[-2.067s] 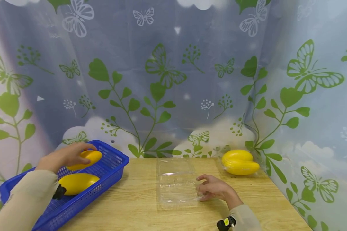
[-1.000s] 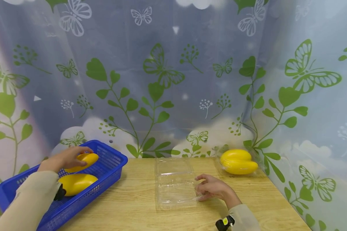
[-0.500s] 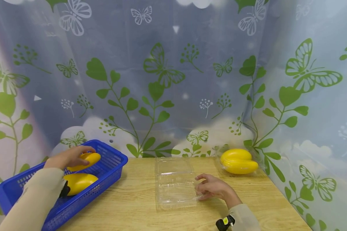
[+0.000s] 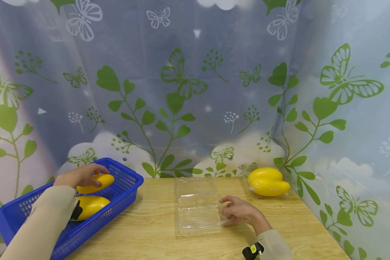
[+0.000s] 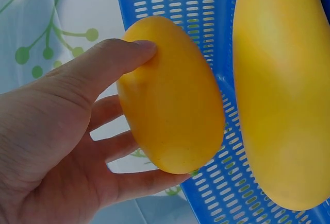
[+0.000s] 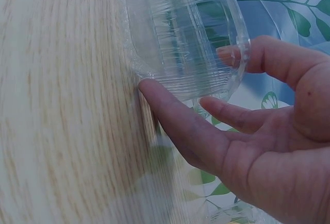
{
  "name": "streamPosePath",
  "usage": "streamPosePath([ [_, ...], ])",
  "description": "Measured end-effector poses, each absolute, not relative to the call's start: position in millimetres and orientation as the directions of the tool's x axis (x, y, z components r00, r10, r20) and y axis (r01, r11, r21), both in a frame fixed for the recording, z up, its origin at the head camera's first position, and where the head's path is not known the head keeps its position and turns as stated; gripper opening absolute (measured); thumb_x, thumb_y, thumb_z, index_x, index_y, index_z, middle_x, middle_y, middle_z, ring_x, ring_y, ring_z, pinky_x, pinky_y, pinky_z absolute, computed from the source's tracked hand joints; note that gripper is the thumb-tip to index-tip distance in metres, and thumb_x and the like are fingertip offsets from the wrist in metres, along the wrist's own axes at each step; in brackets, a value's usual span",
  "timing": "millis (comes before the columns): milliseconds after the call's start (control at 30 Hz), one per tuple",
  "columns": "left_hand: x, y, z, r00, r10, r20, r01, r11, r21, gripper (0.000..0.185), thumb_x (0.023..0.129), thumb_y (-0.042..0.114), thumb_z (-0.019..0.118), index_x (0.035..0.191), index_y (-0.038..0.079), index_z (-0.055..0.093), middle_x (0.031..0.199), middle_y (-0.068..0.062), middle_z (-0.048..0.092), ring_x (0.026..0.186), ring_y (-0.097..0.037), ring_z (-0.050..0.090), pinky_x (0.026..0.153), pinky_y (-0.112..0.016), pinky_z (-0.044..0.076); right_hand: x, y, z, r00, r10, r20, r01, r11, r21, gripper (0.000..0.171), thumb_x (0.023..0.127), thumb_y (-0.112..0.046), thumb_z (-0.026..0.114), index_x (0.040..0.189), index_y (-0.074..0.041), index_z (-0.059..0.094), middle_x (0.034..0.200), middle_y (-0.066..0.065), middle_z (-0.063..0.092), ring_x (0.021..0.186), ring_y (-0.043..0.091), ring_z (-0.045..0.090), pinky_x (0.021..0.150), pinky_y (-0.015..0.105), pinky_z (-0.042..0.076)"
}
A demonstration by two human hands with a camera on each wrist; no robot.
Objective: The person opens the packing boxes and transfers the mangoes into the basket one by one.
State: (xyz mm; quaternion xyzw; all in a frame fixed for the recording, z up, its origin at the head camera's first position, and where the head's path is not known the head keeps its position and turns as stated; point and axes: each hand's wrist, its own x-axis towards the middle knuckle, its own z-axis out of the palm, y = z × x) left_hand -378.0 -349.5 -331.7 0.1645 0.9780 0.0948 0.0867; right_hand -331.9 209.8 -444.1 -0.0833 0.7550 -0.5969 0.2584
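Left hand (image 4: 79, 176): thumb and fingers clamped round a yellow fruit (image 5: 172, 98) over the blue basket (image 4: 125, 204). A second fruit (image 4: 94, 205) lies inside the basket. Right hand (image 4: 243, 212): fingers parted, touching a clear container (image 4: 198, 216) right of the basket. Wrapped fruits (image 4: 268, 182) stand farther right of it.

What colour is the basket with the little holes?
The basket is blue, and it shows best in the head view.
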Motion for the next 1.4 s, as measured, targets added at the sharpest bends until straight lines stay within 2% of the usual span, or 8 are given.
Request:
streamPosePath([
  [367,-373,-343,-327,-0.939,0.273,-0.207,0.218,0.942,0.255,0.046,0.094,0.016,0.074,0.138,0.004,0.062,0.138,-0.037,0.054,0.125,-0.058,0.051,0.097,-0.07,0.049,-334,211,-446,-0.856,-0.429,-0.288,0.183,0.271,-0.945,0.064,0.094,-0.003,0.062,0.15,0.009,0.032,0.128,0.028,0.05,0.08,0.016,0.049,0.083,0.041,0.065],
  [500,-372,-342,-325,-0.939,0.282,-0.199,0.221,0.934,0.28,0.037,0.097,0.008,0.068,0.134,0.005,0.065,0.124,-0.028,0.063,0.11,-0.045,0.062,0.088,-0.059,0.058,-334,210,-446,-0.856,-0.43,-0.287,0.182,0.269,-0.946,0.065,0.093,-0.002,0.061,0.15,0.009,0.032,0.128,0.028,0.05,0.078,0.016,0.048,0.083,0.041,0.065],
  [633,-375,-340,-323,-0.938,0.286,-0.193,0.221,0.928,0.299,0.036,0.097,0.002,0.063,0.132,0.003,0.065,0.114,-0.021,0.066,0.098,-0.033,0.065,0.074,-0.045,0.06,-334,210,-446,-0.855,-0.431,-0.287,0.182,0.269,-0.946,0.066,0.092,-0.002,0.062,0.149,0.009,0.031,0.128,0.028,0.05,0.08,0.016,0.05,0.083,0.041,0.065],
  [733,-376,-339,-322,-0.94,0.279,-0.196,0.216,0.933,0.289,0.036,0.096,0.003,0.065,0.133,0.003,0.064,0.114,-0.022,0.066,0.098,-0.035,0.065,0.072,-0.044,0.061,-334,210,-445,-0.857,-0.428,-0.288,0.183,0.269,-0.946,0.066,0.092,-0.002,0.062,0.149,0.009,0.031,0.127,0.028,0.05,0.08,0.016,0.05,0.082,0.04,0.065],
  [1000,-376,-337,-322,-0.938,0.272,-0.213,0.213,0.941,0.262,0.04,0.095,0.011,0.07,0.133,0.005,0.064,0.112,-0.018,0.068,0.098,-0.032,0.066,0.078,-0.048,0.06,-332,210,-445,-0.855,-0.429,-0.291,0.182,0.278,-0.943,0.067,0.091,-0.002,0.062,0.15,0.009,0.031,0.129,0.028,0.051,0.079,0.016,0.048,0.082,0.041,0.065],
  [1400,-376,-316,-313,-0.932,0.272,-0.241,0.192,0.932,0.309,0.046,0.095,0.016,0.073,0.138,0.006,0.061,0.125,-0.025,0.063,0.107,-0.04,0.064,0.072,-0.049,0.061,-332,210,-445,-0.855,-0.43,-0.291,0.178,0.283,-0.942,0.066,0.093,-0.004,0.062,0.15,0.009,0.031,0.129,0.028,0.05,0.08,0.016,0.048,0.083,0.041,0.065],
])
